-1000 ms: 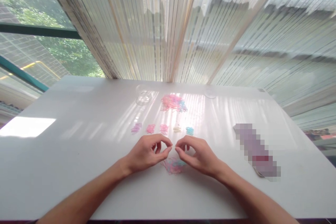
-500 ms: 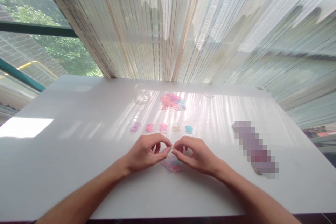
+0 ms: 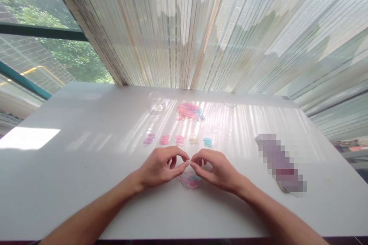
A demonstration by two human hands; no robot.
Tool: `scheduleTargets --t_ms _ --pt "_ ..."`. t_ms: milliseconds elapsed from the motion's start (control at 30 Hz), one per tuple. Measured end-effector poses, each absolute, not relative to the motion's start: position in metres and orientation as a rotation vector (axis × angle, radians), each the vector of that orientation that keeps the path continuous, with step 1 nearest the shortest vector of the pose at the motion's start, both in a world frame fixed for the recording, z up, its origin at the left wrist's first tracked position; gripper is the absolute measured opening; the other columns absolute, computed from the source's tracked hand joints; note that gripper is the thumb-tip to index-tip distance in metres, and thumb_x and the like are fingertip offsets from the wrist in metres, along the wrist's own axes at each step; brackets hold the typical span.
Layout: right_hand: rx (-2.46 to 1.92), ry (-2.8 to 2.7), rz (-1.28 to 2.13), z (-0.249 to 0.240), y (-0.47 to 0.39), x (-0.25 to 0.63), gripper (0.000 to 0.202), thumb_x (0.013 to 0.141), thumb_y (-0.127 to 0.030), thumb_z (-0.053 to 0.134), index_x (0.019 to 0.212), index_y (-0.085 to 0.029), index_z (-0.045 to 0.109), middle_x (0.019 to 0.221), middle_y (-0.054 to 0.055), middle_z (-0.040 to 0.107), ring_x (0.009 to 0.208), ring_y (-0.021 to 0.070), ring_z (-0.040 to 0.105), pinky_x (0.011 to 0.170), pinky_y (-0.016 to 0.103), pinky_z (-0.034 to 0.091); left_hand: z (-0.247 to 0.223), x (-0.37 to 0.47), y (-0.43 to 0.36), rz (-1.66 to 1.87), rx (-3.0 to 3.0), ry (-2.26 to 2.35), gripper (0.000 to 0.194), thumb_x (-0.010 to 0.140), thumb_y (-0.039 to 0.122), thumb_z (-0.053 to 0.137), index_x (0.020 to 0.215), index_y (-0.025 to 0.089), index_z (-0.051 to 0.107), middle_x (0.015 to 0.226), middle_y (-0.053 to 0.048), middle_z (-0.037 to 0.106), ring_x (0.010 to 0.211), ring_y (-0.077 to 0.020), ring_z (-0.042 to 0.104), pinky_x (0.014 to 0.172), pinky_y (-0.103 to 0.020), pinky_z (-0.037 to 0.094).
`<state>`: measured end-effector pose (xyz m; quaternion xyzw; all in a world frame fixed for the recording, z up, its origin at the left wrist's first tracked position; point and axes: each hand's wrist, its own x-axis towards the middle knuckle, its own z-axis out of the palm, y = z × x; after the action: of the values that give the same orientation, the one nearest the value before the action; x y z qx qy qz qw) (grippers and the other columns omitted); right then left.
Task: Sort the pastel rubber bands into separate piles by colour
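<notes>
Five clusters point(image 3: 165, 140) are lying beyond left hand point(image 3: 161, 164) and right hand point(image 3: 219, 169) | both pinching, contents indiscernible | near pile point(image 3: 188, 181) lying toward table point(image 3: 184, 214) front edge

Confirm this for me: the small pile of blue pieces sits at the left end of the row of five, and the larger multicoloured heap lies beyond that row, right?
Not quite: the head view shows the small blue pile at the right end; the larger heap does lie beyond the row.
</notes>
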<state>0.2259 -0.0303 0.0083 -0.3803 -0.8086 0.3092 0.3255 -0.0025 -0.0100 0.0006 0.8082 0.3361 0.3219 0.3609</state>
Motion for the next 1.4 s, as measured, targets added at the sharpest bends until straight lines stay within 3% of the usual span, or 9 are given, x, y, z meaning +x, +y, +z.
scheduleTargets --t_ms 1067,1400 --pt "-1.061 -2.178 0.675 0.0080 -0.0296 0.2275 0.011 0.092 -0.019 0.054 0.083 -0.021 0.061 0.072 0.000 0.065 0.064 0.0134 0.058 0.062 0.026 0.046 0.0046 -0.0022 -0.0102 0.786 2.190 0.960 0.008 0.088 0.019 0.061 0.086 0.020 0.069 0.073 0.003 0.071 0.053 -0.0076 0.052 0.054 -0.019 0.043" --pt "-1.052 -2.194 0.621 0.0073 -0.0279 0.2298 0.010 0.096 -0.021 0.054 0.091 -0.021 0.062 0.077 0.001 0.067 0.068 0.0144 0.060 0.064 0.027 0.047 0.0037 -0.0033 -0.0087 0.817 2.198 0.919 0.008 0.089 0.018 0.061 0.088 0.020 0.069 0.075 0.002 0.071 0.053 -0.0074 0.051 0.053 -0.019 0.041"
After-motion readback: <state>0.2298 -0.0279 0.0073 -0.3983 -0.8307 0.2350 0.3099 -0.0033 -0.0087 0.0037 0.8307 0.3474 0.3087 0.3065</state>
